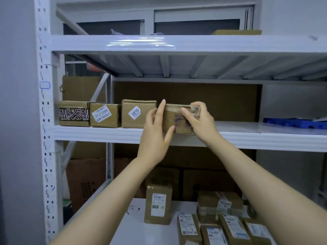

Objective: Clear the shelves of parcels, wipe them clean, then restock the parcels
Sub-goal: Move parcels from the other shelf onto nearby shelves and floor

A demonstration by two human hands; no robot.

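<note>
Parcel (174, 121) between left hand (154, 137) and right hand (201, 122) fingers (198, 105)

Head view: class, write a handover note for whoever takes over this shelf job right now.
Left hand and right hand both grip a brown cardboard parcel with purple print at the white middle shelf's front edge.
Three brown cardboard parcels stand in a row to its left.
More labelled brown parcels sit on the white lower shelf.
Clearing or restocking: cannot tell.
Left: move this parcel, then the rest.
</note>
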